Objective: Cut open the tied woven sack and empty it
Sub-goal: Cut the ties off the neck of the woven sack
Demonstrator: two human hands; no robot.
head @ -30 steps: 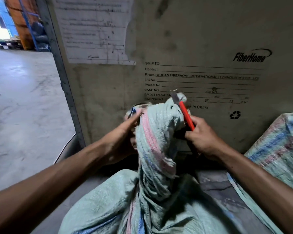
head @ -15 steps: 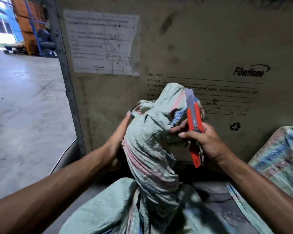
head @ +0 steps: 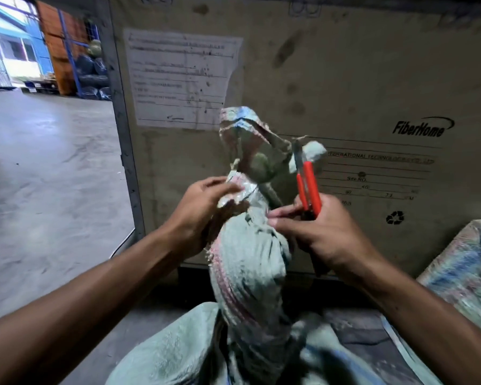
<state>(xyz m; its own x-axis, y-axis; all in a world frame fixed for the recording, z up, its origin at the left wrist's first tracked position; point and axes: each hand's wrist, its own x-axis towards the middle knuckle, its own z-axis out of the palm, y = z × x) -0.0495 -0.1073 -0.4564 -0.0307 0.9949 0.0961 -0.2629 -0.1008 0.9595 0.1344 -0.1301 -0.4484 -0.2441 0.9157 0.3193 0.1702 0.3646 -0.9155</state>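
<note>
A pale green woven sack [head: 247, 273] with pink and blue stripes stands in front of me, its neck bunched and twisted upward. The top flaps spread loose above the neck. My left hand [head: 203, 215] grips the neck from the left, fingers pinching the fabric. On the right of the neck, my right hand [head: 325, 234] holds a red utility knife [head: 308, 187], blade pointing up. Its fingertips touch the sack's neck. The tie is not clearly visible.
A large dirty crate [head: 331, 93] with a paper label and printed shipping text stands right behind the sack. A second striped woven sack [head: 464, 273] lies at the right. Bare concrete floor [head: 47, 176] stretches to the left toward racks and bags in the far corner.
The sack's top has loosened and its flaps have spread upward. My left hand moved from behind the neck to pinch its front. The knife shifted slightly right, off the fabric.
</note>
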